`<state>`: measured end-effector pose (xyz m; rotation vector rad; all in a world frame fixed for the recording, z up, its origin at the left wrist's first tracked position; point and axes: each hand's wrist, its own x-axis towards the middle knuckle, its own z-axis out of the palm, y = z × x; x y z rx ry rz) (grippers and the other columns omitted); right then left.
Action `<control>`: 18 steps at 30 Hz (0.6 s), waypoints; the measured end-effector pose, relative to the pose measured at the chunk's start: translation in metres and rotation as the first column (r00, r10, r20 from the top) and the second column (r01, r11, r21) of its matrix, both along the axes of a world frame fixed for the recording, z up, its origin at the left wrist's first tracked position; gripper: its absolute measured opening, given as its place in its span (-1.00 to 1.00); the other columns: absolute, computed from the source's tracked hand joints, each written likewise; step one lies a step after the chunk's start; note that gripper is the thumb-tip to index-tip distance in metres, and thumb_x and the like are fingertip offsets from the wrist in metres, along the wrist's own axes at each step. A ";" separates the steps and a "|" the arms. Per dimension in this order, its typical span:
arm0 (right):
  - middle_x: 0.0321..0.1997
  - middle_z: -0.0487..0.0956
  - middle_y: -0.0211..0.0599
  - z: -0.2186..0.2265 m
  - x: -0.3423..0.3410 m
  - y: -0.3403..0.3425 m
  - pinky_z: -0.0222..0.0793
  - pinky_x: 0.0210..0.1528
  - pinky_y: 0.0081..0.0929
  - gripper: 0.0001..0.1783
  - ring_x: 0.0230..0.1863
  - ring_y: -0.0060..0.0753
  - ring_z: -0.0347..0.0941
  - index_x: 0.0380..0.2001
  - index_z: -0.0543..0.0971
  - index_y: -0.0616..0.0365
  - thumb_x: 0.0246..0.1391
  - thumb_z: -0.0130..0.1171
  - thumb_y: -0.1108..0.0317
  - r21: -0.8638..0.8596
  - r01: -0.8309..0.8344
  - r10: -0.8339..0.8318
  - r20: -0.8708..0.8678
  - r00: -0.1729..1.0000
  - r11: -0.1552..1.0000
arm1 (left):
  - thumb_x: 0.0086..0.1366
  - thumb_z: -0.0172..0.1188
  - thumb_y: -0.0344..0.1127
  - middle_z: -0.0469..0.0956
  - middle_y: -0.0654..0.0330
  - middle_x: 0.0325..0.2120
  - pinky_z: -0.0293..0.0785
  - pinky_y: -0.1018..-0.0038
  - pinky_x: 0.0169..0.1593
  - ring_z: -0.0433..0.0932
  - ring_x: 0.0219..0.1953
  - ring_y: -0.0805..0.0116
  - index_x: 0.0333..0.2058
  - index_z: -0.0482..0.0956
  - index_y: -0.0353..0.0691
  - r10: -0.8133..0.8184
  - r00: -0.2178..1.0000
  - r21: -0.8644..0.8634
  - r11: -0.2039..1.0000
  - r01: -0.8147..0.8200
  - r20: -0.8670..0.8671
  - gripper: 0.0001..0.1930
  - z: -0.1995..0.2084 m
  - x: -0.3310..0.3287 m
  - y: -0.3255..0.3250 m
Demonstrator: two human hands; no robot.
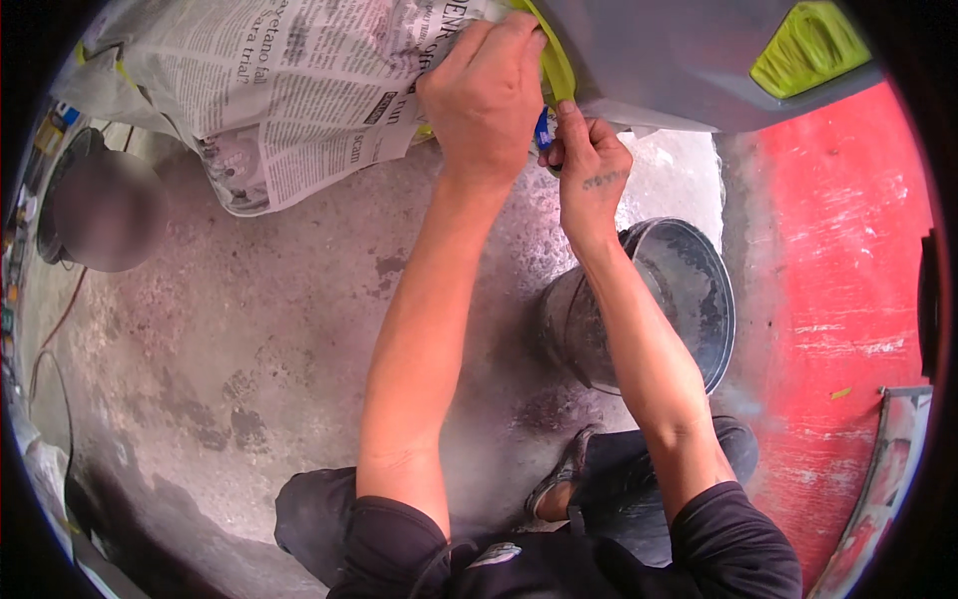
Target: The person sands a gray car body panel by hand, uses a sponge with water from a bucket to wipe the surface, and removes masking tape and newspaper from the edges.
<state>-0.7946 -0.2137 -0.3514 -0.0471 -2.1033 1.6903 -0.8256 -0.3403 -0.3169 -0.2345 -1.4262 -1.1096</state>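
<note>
Sheets of newspaper [309, 100] cover the upper left, edged by yellow-green masking tape [558, 70] beside a smooth grey panel [659, 60]. My left hand [484, 95] lies over the paper's right edge. Its bent fingers are pressed together at the tape, and what is under the fingertips is hidden. Just below and to the right, my right hand [593, 165] is closed around a small blue-and-white object [544, 129], mostly covered by the fingers. The thumb of that hand touches the lower end of the tape.
A dark bucket [684, 290] stands on the stained concrete floor [289, 329] under my right forearm. On the right is a scuffed red surface [838, 250]. Yellow-green material [810, 50] fills an opening in the panel. A dark round container [60, 200], partly blurred, and a cable [68, 399] lie left.
</note>
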 end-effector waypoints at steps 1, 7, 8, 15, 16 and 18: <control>-0.61 0.48 -0.40 -0.002 0.000 0.000 0.30 -0.44 -0.54 -0.55 -0.56 -0.55 0.41 -0.51 0.52 0.19 0.37 0.26 0.09 -0.004 -0.016 0.016 0.004 1.000 1.000 | 0.17 0.42 -0.48 0.59 0.21 -0.56 0.45 0.39 -0.43 0.54 -0.55 0.31 -0.27 0.73 -0.22 -0.008 1.000 -0.003 1.000 0.008 0.005 -0.86 0.000 0.000 -0.001; -0.65 0.57 -0.33 -0.006 0.004 -0.008 0.24 -0.45 -0.49 -0.48 -0.57 -0.60 0.36 -0.57 0.55 0.26 0.36 0.23 0.07 0.003 0.034 -0.034 -0.071 0.997 0.999 | 0.19 0.35 -0.39 0.54 0.26 -0.56 0.46 0.32 -0.58 0.56 -0.62 0.19 -0.37 0.63 -0.11 0.059 0.998 -0.055 0.997 -0.057 0.038 -0.93 -0.001 -0.003 -0.002; -0.65 0.57 -0.33 -0.007 0.003 -0.008 0.24 -0.45 -0.49 -0.49 -0.56 -0.61 0.35 -0.57 0.55 0.26 0.36 0.23 0.07 -0.003 0.029 -0.029 -0.090 0.996 1.000 | 0.24 0.33 -0.40 0.59 0.20 -0.48 0.52 0.32 -0.50 0.61 -0.54 0.16 -0.30 0.62 -0.15 0.076 0.995 -0.084 0.994 -0.070 0.063 -0.92 0.000 0.000 -0.002; -0.63 0.57 -0.35 -0.007 0.002 -0.012 0.25 -0.43 -0.53 -0.50 -0.54 -0.62 0.34 -0.57 0.53 0.22 0.37 0.24 0.08 -0.042 0.052 -0.055 -0.068 0.996 0.998 | 0.29 0.31 -0.42 0.64 0.11 -0.44 0.61 0.29 -0.42 0.68 -0.45 0.13 -0.14 0.60 -0.20 0.107 0.994 -0.087 0.991 -0.104 0.023 -0.82 0.005 0.008 0.000; -0.63 0.57 -0.36 -0.006 0.002 -0.013 0.25 -0.43 -0.53 -0.50 -0.55 -0.62 0.34 -0.57 0.53 0.22 0.37 0.24 0.07 -0.065 0.046 -0.050 -0.066 0.997 0.997 | 0.29 0.30 -0.41 0.65 0.11 -0.42 0.63 0.29 -0.40 0.69 -0.43 0.13 -0.05 0.63 -0.17 0.104 0.994 -0.091 0.991 -0.100 0.038 -0.75 0.006 0.010 -0.001; -0.63 0.57 -0.36 -0.007 0.002 -0.013 0.25 -0.43 -0.53 -0.50 -0.55 -0.61 0.34 -0.56 0.53 0.22 0.37 0.24 0.06 -0.072 0.026 -0.031 -0.074 0.997 0.997 | 0.20 0.30 -0.39 0.57 0.23 -0.51 0.50 0.32 -0.55 0.60 -0.58 0.19 -0.29 0.60 -0.13 0.131 0.991 -0.080 0.988 -0.129 0.016 -0.89 -0.003 0.000 0.002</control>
